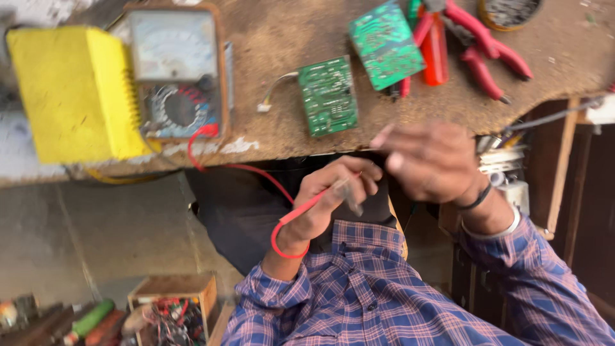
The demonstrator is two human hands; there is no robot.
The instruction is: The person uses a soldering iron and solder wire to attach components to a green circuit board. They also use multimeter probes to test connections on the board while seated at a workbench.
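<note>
The left hand [327, 202] pinched a red probe [307, 208] below the tabletop [282, 38] edge (its tip hid behind fingers). The right hand [429, 160] was blurred; its grip was unclear.

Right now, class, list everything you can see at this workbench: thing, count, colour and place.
workbench: one, brown, across the top.
yellow box: one, yellow, bench left.
analogue meter: one, brown-cased, beside the yellow box.
red lead: one, red, from the meter to the left hand.
circuit boards: two, green, bench centre.
pliers: one, red handles, bench right.
wooden box: one, brown, floor, bottom left.
left hand: holds the red probe.
right hand: blurred, fingers near the left hand.
</note>
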